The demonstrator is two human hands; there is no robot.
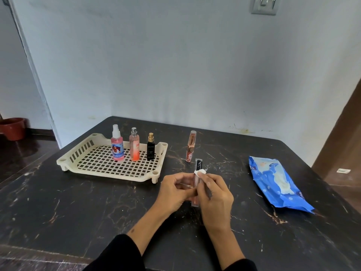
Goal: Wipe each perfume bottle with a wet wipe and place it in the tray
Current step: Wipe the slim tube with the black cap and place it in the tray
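Observation:
My left hand point(173, 189) grips a slim clear perfume bottle with a black cap point(198, 166) over the middle of the table. My right hand point(215, 200) pinches a small white wet wipe point(201, 172) against the bottle just below the cap. The cream perforated tray point(82, 163) stands to the left and holds three upright bottles: a pink spray bottle point(117, 147), a peach one point(134, 146) and a black one with a gold cap point(150, 148). A slim rose-coloured bottle point(190, 147) stands on the table right of the tray.
A blue wet-wipe pack point(277, 182) lies at the right of the dark marble table point(78, 212). The wall rises right behind the table. A red-brown pot point(12, 128) sits on the floor at far left.

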